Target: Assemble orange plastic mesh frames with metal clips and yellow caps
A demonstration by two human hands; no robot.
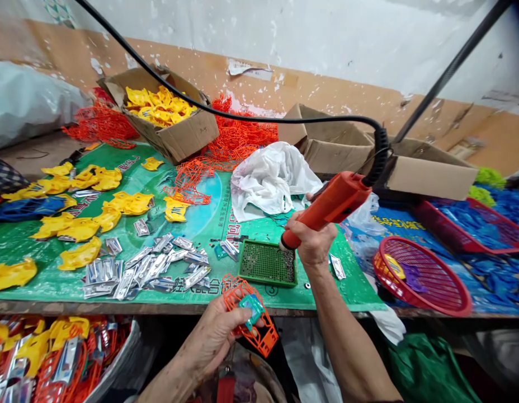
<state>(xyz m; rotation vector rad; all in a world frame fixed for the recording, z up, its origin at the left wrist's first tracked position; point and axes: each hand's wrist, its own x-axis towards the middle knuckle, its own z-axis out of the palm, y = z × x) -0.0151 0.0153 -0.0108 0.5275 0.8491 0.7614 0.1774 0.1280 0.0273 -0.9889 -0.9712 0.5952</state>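
My left hand [217,330] is closed on an orange plastic frame [268,340], with a small teal plastic part [251,309] pressed against it under the thumb. They are just in front of the table's near edge. My right hand [312,240] wraps round a red electric screwdriver [333,201] with a black cable at its back end. The tool is tilted, its nose pointing down and left over the right side of a green perforated tray [263,279]. Small screws [288,266] lie in that tray. Whether the tip touches them is hidden.
Silver metal-looking parts [146,268] and yellow plastic pieces [127,202] cover the left of the green table. Behind stand cardboard boxes [188,134], orange frames [243,134] and a white cloth [268,173]. A red basket [435,291] is at right. The black cable [243,116] arches across.
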